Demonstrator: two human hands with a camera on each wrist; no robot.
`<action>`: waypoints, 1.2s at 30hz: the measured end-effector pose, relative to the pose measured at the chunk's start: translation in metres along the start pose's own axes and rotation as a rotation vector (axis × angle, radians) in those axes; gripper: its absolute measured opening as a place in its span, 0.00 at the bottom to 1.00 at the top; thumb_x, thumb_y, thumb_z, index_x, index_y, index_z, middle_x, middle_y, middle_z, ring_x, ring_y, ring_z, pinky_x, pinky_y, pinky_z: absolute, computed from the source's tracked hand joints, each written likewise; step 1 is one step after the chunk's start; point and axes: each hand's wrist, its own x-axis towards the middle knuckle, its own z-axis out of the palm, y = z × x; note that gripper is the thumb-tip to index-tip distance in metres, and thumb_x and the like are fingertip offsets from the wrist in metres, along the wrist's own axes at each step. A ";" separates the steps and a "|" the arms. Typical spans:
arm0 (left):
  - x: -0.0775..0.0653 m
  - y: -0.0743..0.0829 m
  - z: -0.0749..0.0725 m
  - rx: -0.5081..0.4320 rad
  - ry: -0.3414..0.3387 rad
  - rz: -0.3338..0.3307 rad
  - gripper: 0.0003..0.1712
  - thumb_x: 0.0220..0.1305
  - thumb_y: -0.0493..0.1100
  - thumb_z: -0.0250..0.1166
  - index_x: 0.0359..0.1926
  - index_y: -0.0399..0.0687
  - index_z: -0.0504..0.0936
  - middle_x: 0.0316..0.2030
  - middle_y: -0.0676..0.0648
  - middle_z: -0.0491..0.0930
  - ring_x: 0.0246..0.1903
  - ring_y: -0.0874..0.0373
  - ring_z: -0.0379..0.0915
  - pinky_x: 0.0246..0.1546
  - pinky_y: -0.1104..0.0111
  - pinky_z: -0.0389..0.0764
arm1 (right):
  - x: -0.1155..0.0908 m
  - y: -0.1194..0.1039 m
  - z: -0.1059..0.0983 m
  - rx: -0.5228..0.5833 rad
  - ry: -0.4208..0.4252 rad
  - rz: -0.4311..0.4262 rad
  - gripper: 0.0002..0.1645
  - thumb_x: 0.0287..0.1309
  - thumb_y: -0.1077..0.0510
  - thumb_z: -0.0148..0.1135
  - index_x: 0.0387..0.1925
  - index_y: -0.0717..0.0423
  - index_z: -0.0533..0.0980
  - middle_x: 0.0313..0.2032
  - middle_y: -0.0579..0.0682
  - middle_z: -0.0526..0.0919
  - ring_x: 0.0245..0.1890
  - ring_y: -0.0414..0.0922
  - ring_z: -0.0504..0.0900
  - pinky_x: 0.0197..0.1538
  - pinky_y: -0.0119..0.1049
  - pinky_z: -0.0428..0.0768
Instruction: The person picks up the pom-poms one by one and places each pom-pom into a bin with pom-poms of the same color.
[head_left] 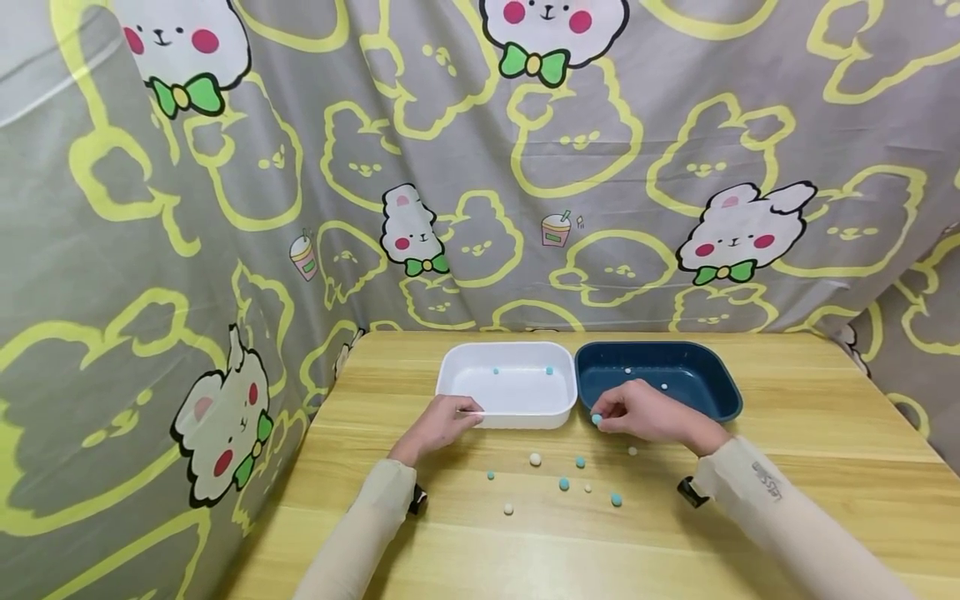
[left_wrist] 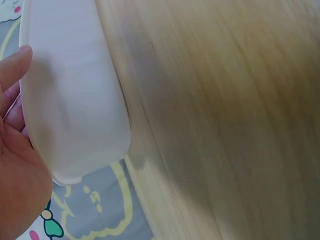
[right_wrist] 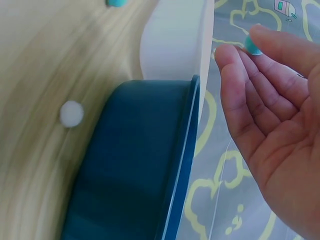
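My right hand (head_left: 647,411) pinches a small turquoise ball (head_left: 596,419) between thumb and fingertips, above the near rim of the dark blue basin (head_left: 705,408). In the right wrist view the same ball (right_wrist: 252,46) shows at the fingertips, higher than the basin's rim. Two small white balls lie in that basin. My left hand (head_left: 441,427) holds the near left rim of the white basin (head_left: 517,419), which has two small turquoise pieces inside. The left wrist view shows the thumb (left_wrist: 17,65) at the rim, with the other fingers partly hidden behind it.
Loose on the wooden table (head_left: 450,550), nearer than the basins, lie several turquoise balls (head_left: 564,483) and several white balls (head_left: 536,459). The two basins stand side by side. A patterned curtain (head_left: 465,275) hangs behind the table and along its left.
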 end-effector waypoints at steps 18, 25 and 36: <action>-0.002 0.003 0.000 0.015 0.014 0.011 0.06 0.65 0.45 0.62 0.35 0.52 0.84 0.34 0.59 0.82 0.39 0.63 0.76 0.45 0.65 0.75 | 0.038 -0.010 0.001 -0.019 0.005 0.074 0.09 0.57 0.61 0.65 0.41 0.58 0.83 0.30 0.41 0.81 0.29 0.41 0.75 0.36 0.33 0.77; -0.002 0.003 0.000 0.019 0.007 0.002 0.06 0.65 0.45 0.61 0.35 0.52 0.84 0.34 0.59 0.82 0.39 0.63 0.76 0.45 0.65 0.75 | 0.052 -0.008 0.003 0.018 0.004 0.095 0.10 0.58 0.60 0.64 0.41 0.59 0.82 0.30 0.42 0.82 0.30 0.40 0.77 0.37 0.35 0.78; -0.002 0.003 0.000 0.022 0.001 -0.004 0.06 0.66 0.45 0.61 0.35 0.54 0.84 0.34 0.60 0.82 0.39 0.64 0.75 0.45 0.65 0.74 | 0.075 -0.003 0.010 0.038 -0.020 0.179 0.10 0.59 0.61 0.63 0.42 0.60 0.82 0.32 0.46 0.81 0.31 0.41 0.78 0.38 0.35 0.79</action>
